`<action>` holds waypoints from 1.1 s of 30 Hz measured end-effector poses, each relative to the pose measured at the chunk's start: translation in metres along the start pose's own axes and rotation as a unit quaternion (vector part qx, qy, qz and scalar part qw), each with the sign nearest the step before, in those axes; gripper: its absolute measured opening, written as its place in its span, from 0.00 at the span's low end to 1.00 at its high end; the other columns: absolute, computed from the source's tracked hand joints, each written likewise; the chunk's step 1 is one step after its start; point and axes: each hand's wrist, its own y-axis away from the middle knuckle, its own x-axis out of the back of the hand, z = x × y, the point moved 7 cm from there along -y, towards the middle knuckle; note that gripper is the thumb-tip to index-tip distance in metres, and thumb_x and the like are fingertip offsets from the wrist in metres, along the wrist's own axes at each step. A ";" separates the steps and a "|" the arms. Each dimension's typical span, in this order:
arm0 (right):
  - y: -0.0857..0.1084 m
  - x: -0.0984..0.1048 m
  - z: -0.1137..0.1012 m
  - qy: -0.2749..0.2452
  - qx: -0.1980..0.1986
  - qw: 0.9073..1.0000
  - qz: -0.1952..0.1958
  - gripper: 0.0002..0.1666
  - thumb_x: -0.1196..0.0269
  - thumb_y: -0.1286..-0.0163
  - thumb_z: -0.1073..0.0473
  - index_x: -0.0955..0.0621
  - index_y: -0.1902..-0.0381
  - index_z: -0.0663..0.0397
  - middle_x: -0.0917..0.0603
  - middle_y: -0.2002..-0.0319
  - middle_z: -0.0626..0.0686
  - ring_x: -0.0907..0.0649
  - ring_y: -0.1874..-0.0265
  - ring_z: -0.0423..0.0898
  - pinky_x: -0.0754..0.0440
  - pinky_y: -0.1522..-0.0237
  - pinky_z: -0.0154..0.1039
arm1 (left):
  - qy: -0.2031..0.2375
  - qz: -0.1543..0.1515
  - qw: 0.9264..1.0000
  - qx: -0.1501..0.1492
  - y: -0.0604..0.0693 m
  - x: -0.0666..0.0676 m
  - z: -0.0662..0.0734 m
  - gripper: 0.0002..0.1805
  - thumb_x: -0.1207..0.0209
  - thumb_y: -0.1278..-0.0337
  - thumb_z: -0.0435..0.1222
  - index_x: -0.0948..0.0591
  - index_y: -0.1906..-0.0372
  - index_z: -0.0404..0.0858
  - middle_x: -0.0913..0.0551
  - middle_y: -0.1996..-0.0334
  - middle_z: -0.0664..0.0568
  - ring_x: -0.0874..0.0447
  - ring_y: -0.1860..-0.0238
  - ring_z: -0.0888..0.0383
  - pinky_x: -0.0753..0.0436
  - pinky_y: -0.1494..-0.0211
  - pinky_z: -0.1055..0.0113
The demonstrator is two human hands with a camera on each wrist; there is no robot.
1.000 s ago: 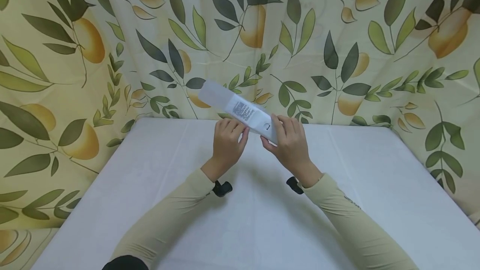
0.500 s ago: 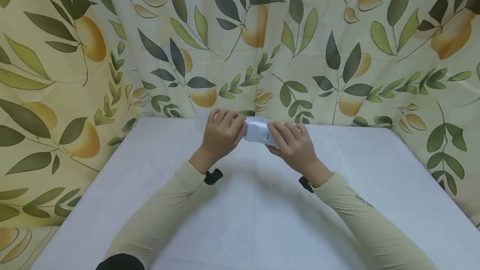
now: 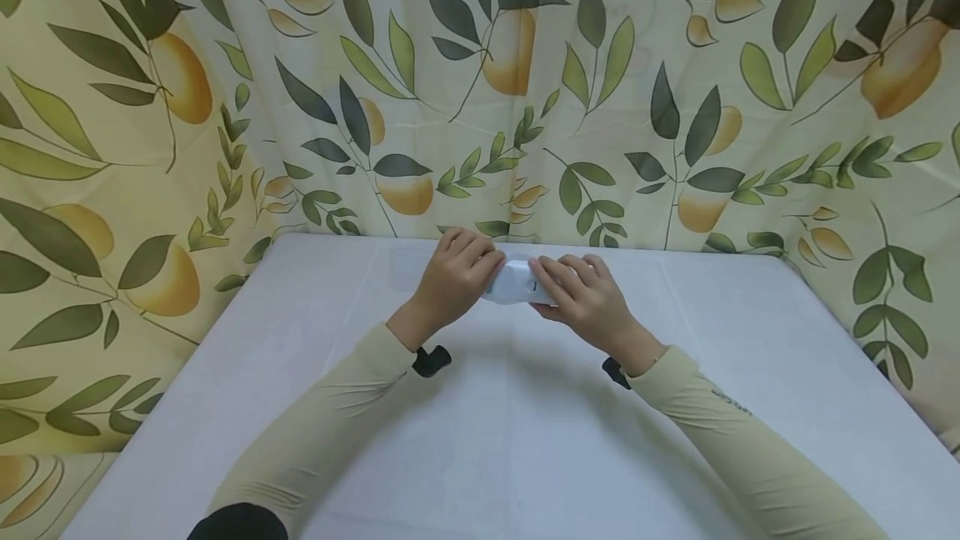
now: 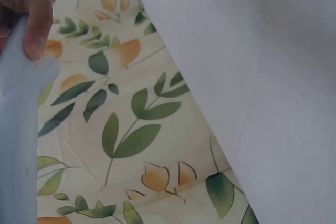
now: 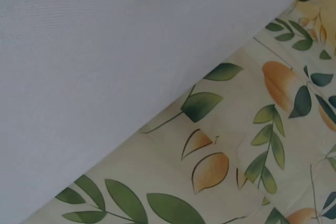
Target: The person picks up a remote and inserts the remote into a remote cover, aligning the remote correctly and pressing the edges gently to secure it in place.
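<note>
A slim white packet [image 3: 517, 283], partly in a clear plastic sleeve, is held level above the far part of the table in the head view. My left hand [image 3: 453, 277] grips its left part, with fingers curled over it. My right hand [image 3: 588, 298] pinches its right end. Past my left hand, the sleeve's faint see-through end [image 3: 408, 269] sticks out. The left wrist view shows the packet [image 4: 18, 129] along the left edge, with a finger and thumb [image 4: 35, 40] at its top; whose hand that is, I cannot tell. Neither hand shows in the right wrist view.
A white-covered table [image 3: 525, 440] lies under both arms. Behind it and at the sides hangs a curtain [image 3: 645, 148] printed with leaves and fruit. Each wrist wears a small black camera, such as the left one [image 3: 432, 362].
The packet, slanted up to the left with its printed code showing a second ago, has come down and levelled out. My left hand has shifted from its lower edge to cover its left part.
</note>
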 end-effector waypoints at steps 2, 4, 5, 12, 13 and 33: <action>0.000 -0.001 0.000 -0.010 0.003 1.000 -0.005 0.26 0.50 0.27 0.47 0.21 0.49 0.62 0.16 0.58 0.57 0.21 0.64 0.54 0.23 0.68 0.47 | 0.005 0.000 1.000 0.011 0.000 -0.001 0.001 0.03 0.35 0.49 0.34 0.15 0.69 0.38 0.17 0.70 0.51 0.22 0.64 0.56 0.24 0.53 0.61; -0.001 -0.003 0.002 -0.013 -0.001 1.000 -0.019 0.26 0.44 0.32 0.47 0.21 0.49 0.63 0.17 0.59 0.58 0.20 0.64 0.55 0.23 0.67 0.47 | 0.006 -0.002 1.000 0.027 0.000 -0.002 0.000 0.04 0.36 0.47 0.35 0.15 0.69 0.38 0.16 0.70 0.51 0.20 0.64 0.56 0.23 0.53 0.61; -0.002 -0.004 0.003 -0.007 -0.006 0.999 -0.030 0.28 0.39 0.36 0.46 0.22 0.49 0.63 0.17 0.59 0.59 0.20 0.64 0.55 0.22 0.67 0.47 | 0.006 -0.002 0.999 0.037 0.000 -0.002 0.000 0.04 0.36 0.47 0.36 0.15 0.69 0.38 0.16 0.70 0.51 0.20 0.64 0.56 0.23 0.53 0.61; 0.001 -0.012 0.021 0.070 -0.081 0.990 -0.093 0.49 0.24 0.65 0.35 0.22 0.55 0.67 0.16 0.66 0.61 0.17 0.68 0.58 0.21 0.69 0.48 | -0.030 -0.019 0.995 0.097 0.006 -0.004 -0.004 0.04 0.36 0.48 0.37 0.14 0.71 0.40 0.16 0.71 0.52 0.20 0.64 0.55 0.24 0.53 0.59; 0.002 -0.012 0.023 0.073 -0.087 0.989 -0.097 0.49 0.25 0.66 0.34 0.22 0.56 0.67 0.16 0.66 0.61 0.17 0.69 0.58 0.21 0.70 0.48 | -0.034 -0.025 0.994 0.103 0.008 -0.005 -0.004 0.04 0.36 0.48 0.37 0.14 0.71 0.41 0.16 0.71 0.52 0.21 0.64 0.55 0.25 0.52 0.58; 0.003 -0.009 0.025 0.058 -0.071 0.994 -0.067 0.46 0.59 0.37 0.24 0.23 0.72 0.64 0.18 0.79 0.58 0.19 0.81 0.53 0.26 0.81 0.43 | -0.013 -0.014 0.993 0.113 0.008 -0.012 0.001 0.05 0.36 0.49 0.37 0.15 0.68 0.40 0.17 0.70 0.52 0.22 0.63 0.54 0.26 0.54 0.58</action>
